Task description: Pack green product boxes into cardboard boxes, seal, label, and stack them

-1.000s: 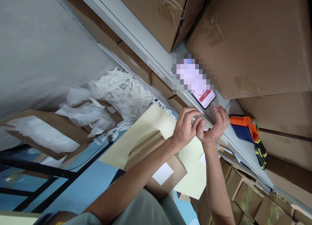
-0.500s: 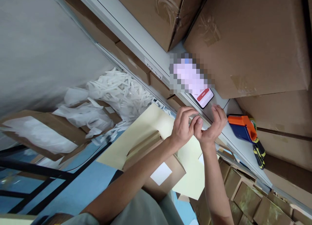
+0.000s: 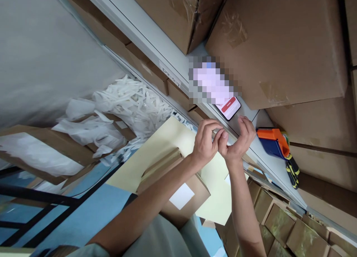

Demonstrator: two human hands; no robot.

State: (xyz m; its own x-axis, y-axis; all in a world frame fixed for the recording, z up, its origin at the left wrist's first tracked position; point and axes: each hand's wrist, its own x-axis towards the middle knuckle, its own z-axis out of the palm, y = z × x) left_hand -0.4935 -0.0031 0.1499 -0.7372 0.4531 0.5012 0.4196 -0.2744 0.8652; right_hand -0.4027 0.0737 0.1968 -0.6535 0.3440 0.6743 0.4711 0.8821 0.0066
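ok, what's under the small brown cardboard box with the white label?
The small brown cardboard box with the white label lies on a pale yellow paper sheet. What is beneath the sheet is covered. The forearm crosses over the box.

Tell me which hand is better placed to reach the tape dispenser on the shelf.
Right, probably. The right hand is at the shelf edge, next to the orange and blue tape dispenser; the left hand is farther away, with the right hand between them.
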